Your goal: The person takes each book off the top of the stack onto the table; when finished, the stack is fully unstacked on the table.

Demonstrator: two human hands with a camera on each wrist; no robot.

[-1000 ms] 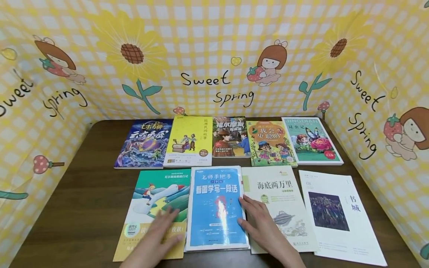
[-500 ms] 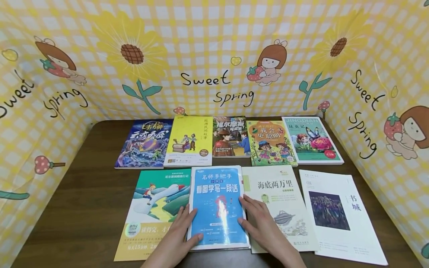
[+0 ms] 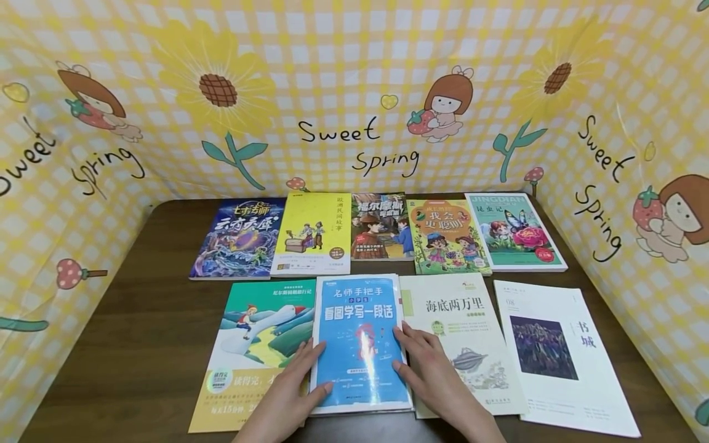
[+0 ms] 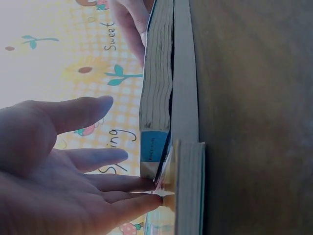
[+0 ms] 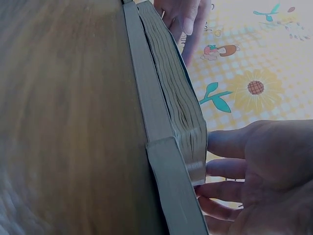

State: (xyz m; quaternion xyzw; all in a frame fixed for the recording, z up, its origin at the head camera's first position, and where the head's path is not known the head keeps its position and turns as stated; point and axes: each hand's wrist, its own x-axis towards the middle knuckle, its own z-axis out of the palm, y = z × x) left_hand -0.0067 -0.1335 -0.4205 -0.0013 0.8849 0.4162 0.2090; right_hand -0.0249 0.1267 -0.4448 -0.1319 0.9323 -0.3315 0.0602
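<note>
A thick blue-covered book (image 3: 357,344) lies face up in the middle of the front row, on top of another book (image 4: 186,88) whose pale edge shows beneath it. My left hand (image 3: 290,391) rests along its left edge, over a green and yellow book (image 3: 227,344). In the left wrist view, that hand's fingers are extended, with fingertips at the blue book's spine end. On the opposite side my right hand (image 3: 432,369) touches the right edge with relaxed fingers, above a cream book (image 3: 471,338). Its thumb meets the page block in the right wrist view.
A white book (image 3: 554,400) lies at the front right. Several books stand in a back row, from a purple one (image 3: 235,243) to a teal one (image 3: 515,237), on a dark wooden table (image 3: 111,351). Yellow checked cloth (image 3: 332,80) encloses the back and sides.
My left hand has moved right, from over the green and yellow book to the blue book's left edge. The right hand and the books hold nearly the same positions.
</note>
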